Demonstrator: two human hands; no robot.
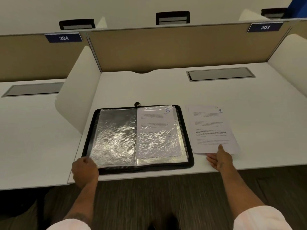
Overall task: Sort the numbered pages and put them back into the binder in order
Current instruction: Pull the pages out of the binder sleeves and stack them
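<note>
From my remote seat I see the dark striped floor point(149, 196) nearest, and two arms in pale sleeves that reach up to the white desk point(149, 90).

The left hand point(84, 170) is at the near left corner of the binder point(189, 135). Its fingers are curled together over that corner, where the edge of a plastic sleeve point(114, 136) lies. I cannot tell if they hold the sleeve alone or the cover too.

The right hand point(219, 159) is at the near edge of the stack of pages point(211, 130). Its thumb rests on the top sheet, and its fingers are straight and close together on the desk, just at the paper's edge.

The binder lies open and flat at the front middle of the desk. It has a black zip border. The left sleeve looks wrinkled and shiny, and I see no paper in it. The right sleeve holds a printed sheet point(156, 130) with a handwritten "6" in the top right corner.

The stack lies just right of the binder, apart from it. Its top sheet has a handwritten "1"; the printed text is too small to read.

Farther back is a grey flap point(219, 74) set in the desk, then a tan partition point(166, 47). Blue labels read "304" point(64, 37) and "303" point(265, 27).
</note>
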